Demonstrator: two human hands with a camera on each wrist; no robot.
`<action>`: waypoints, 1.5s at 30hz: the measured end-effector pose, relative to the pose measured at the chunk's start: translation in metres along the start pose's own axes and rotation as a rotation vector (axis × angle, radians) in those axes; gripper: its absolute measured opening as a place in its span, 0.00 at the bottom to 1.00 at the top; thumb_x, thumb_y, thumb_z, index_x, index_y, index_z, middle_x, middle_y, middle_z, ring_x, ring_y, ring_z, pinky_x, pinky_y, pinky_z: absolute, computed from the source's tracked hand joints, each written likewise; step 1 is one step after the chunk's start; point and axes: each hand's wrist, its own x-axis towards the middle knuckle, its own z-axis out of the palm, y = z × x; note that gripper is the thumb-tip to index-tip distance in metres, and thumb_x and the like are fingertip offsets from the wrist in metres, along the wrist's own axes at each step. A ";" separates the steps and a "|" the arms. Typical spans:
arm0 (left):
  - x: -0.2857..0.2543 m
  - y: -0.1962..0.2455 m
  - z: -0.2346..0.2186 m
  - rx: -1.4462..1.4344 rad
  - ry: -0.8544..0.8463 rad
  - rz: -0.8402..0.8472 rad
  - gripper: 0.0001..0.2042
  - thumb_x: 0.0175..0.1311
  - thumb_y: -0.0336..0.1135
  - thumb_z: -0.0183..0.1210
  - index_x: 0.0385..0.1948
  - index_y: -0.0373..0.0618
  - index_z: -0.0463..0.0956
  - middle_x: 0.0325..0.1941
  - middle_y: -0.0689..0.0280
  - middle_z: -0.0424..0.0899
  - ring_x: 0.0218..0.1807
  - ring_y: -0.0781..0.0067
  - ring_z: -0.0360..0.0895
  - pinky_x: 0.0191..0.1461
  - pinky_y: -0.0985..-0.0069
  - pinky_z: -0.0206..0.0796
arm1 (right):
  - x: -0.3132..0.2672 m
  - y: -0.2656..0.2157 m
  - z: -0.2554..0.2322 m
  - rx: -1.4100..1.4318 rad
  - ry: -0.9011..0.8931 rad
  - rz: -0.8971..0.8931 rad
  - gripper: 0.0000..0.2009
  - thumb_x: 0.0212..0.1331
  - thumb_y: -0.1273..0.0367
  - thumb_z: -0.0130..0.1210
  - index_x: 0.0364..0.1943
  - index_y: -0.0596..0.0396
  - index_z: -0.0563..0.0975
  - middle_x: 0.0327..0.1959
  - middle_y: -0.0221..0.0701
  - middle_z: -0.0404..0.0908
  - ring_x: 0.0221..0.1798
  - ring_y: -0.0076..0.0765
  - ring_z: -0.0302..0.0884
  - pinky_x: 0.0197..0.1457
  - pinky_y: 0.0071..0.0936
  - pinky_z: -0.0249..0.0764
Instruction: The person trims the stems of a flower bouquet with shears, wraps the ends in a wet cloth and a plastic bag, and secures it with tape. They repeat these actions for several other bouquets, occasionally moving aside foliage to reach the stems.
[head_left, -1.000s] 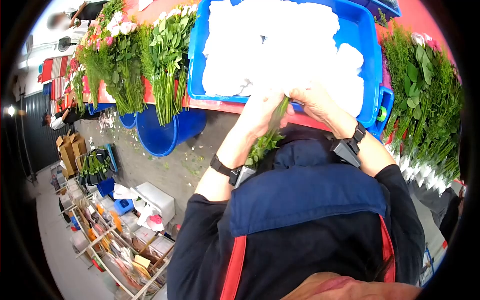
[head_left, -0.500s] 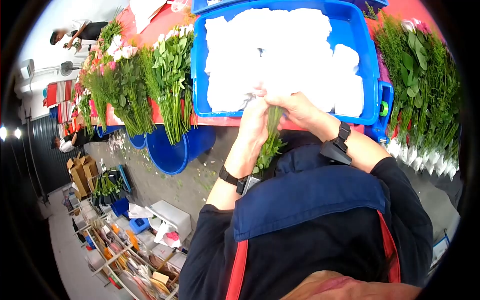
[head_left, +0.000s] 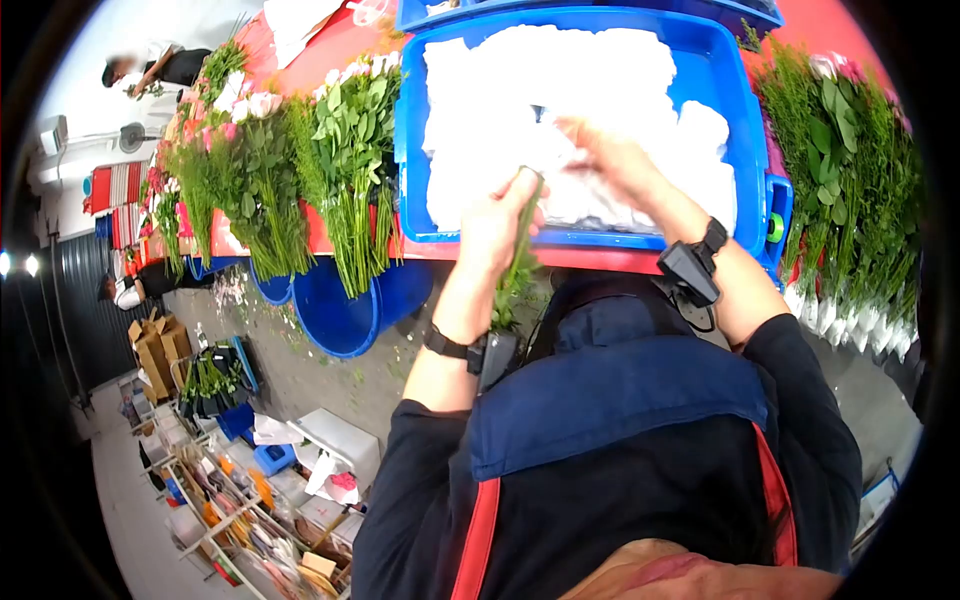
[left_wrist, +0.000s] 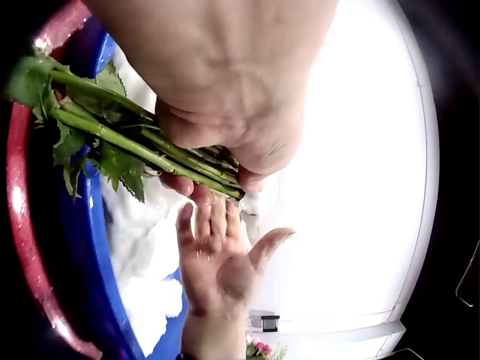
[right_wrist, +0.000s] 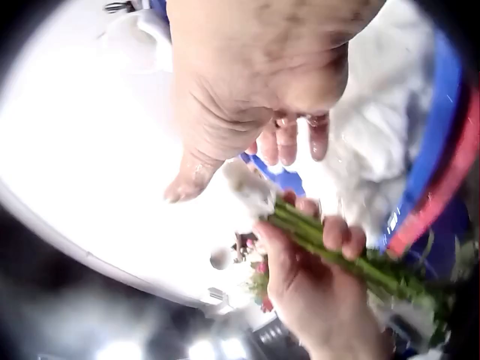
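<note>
The left hand (head_left: 492, 228) curls round a bundle of green stems (head_left: 520, 240), leaves hanging toward the person's body. In the left wrist view the left hand (left_wrist: 232, 82) pinches the stems (left_wrist: 142, 146) near their cut ends. The right hand (head_left: 625, 165) is off the bundle, over the white material in the blue tray (head_left: 748, 130). In the left wrist view the right hand (left_wrist: 217, 274) shows its palm with fingers extended. White material (right_wrist: 249, 191) sits at the stem ends in the right wrist view, between the left hand (right_wrist: 315, 292) and the right hand (right_wrist: 262, 82).
Flower bunches (head_left: 350, 170) lie left of the tray on the red table (head_left: 320, 50); more bunches (head_left: 840, 190), with white-wrapped stem ends, lie at the right. Blue buckets (head_left: 345, 310) stand below the table's left edge. Shelving (head_left: 240, 500) and two other people are at the left.
The right hand has let go of the bundle and moved away over the tray, its fingers straightened. The left hand still grips the stems, slightly farther left.
</note>
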 end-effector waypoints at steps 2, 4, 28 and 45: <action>0.009 0.008 -0.020 -0.008 -0.025 0.040 0.16 0.67 0.44 0.58 0.33 0.37 0.80 0.20 0.67 0.78 0.17 0.80 0.70 0.21 0.81 0.62 | 0.029 0.018 -0.042 -0.568 0.236 -0.347 0.13 0.64 0.61 0.53 0.40 0.57 0.80 0.41 0.31 0.82 0.44 0.31 0.78 0.47 0.30 0.73; 0.015 0.014 -0.036 -0.090 -0.141 0.047 0.16 0.68 0.44 0.56 0.36 0.36 0.78 0.26 0.63 0.80 0.20 0.77 0.71 0.22 0.79 0.64 | 0.023 0.008 -0.035 -1.435 0.057 -0.268 0.10 0.61 0.64 0.53 0.39 0.55 0.78 0.43 0.33 0.80 0.50 0.33 0.75 0.53 0.36 0.69; -0.018 0.003 -0.033 -0.090 -0.237 -0.046 0.13 0.69 0.40 0.55 0.38 0.37 0.79 0.25 0.63 0.81 0.19 0.78 0.73 0.22 0.81 0.64 | -0.056 0.017 -0.032 -0.593 0.376 -0.207 0.05 0.57 0.75 0.55 0.36 0.61 0.79 0.32 0.32 0.82 0.33 0.23 0.78 0.36 0.22 0.75; -0.048 -0.008 -0.031 0.038 -0.300 0.087 0.10 0.67 0.37 0.57 0.34 0.40 0.76 0.20 0.66 0.78 0.20 0.78 0.74 0.24 0.82 0.65 | -0.066 -0.007 0.029 -0.264 0.201 0.149 0.06 0.59 0.69 0.59 0.31 0.57 0.81 0.24 0.25 0.78 0.25 0.17 0.72 0.31 0.17 0.68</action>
